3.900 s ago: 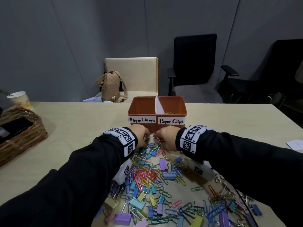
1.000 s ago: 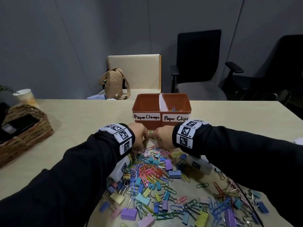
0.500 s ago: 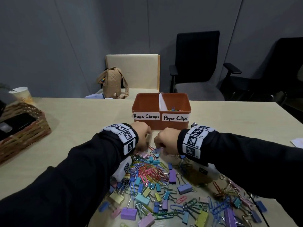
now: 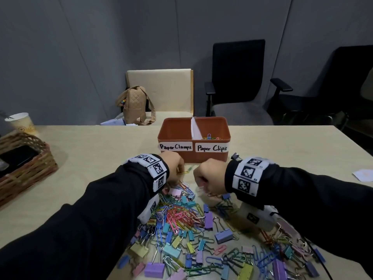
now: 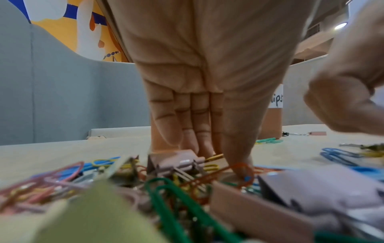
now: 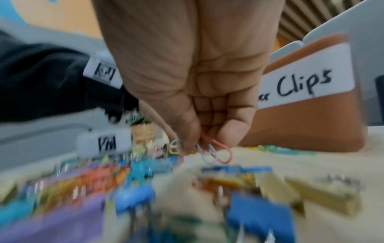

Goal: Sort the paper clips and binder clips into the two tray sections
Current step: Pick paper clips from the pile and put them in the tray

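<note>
Left hand [image 5: 207,92] at the clip pile.
Straight fingertips [image 5: 239,157] touch the table [image 5: 62,152] behind a pink binder clip [image 5: 176,160].

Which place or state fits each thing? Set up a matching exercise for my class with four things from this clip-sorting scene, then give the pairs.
Things:
1. right hand
2. tan backpack
3. paper cup
4. Paper Clips section

Places or states:
A. on the cream chair behind the table
B. pinching a few paper clips
C. right half of the orange tray, clips inside
D. far left, behind the wicker basket

Pairs: 1-B, 2-A, 3-D, 4-C
</note>
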Demonstrator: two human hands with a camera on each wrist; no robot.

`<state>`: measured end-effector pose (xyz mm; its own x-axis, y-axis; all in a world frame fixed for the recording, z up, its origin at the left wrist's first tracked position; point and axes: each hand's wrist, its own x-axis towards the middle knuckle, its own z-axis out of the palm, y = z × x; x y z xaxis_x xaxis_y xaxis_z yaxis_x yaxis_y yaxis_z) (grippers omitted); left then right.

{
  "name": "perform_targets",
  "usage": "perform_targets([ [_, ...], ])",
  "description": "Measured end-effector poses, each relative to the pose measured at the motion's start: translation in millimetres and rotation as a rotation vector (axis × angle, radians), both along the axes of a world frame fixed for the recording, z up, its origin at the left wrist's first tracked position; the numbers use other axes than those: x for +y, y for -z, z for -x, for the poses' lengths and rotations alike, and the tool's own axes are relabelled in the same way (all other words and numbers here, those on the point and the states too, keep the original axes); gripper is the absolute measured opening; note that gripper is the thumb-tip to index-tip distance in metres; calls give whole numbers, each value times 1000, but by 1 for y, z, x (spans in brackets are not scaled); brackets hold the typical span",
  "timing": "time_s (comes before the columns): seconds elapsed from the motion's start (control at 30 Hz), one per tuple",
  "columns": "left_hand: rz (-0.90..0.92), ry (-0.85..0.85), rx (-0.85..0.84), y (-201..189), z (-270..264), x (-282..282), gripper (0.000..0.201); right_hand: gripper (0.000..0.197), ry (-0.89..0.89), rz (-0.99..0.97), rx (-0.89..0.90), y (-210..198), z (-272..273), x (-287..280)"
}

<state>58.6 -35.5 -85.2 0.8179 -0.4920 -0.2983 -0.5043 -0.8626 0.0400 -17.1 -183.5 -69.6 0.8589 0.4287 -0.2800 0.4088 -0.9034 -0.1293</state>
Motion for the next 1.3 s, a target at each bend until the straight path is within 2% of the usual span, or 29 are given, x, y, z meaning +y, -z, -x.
perform_targets([
  [0.1, 9, 50, 33, -1, 3, -7, 20, 19, 107, -172, -11, -22, 0, -15],
  [0.23, 63, 87, 84, -2, 7, -15, 21, 17, 301, -462, -12, -42, -14, -35],
  [0.4, 43, 116, 101, -2, 11, -20, 47, 16, 550, -754, -339, -55, -49, -48],
  [0.47, 29, 124, 87, -2, 11, -21, 43, 8, 609, -776, -421, -57, -63, -50],
  [0.5, 40, 119, 82, -1, 11, -20, 36, 5, 621, -744, -436, -57, -68, -50],
  [0.6, 69, 116, 90, -1, 12, -18, 26, 18, 581, -593, -461, -50, -72, -49],
  [0.7, 40, 125, 106, -1, 12, -15, 44, 8, 404, -513, -490, -43, -52, -40],
  [0.77, 20, 150, 102, -1, 12, -15, 50, 8, 248, -322, -355, -33, -37, -35],
  [0.8, 15, 166, 94, -1, 12, -16, 48, 16, 181, -195, -243, -27, -30, -32],
  [0.87, 16, 187, 82, -2, 14, -17, 39, 44, 103, 26, -41, -11, -22, -28],
  [0.93, 52, 193, 91, -4, 15, -18, 28, 68, 80, 162, 46, 4, -21, -28],
  [1.03, 90, 187, 89, -4, 18, -19, 20, 76, 85, 232, 75, 13, -23, -29],
  [1.3, 56, 178, 63, -2, 20, -26, 29, 56, 29, 182, 21, 14, -11, -25],
])
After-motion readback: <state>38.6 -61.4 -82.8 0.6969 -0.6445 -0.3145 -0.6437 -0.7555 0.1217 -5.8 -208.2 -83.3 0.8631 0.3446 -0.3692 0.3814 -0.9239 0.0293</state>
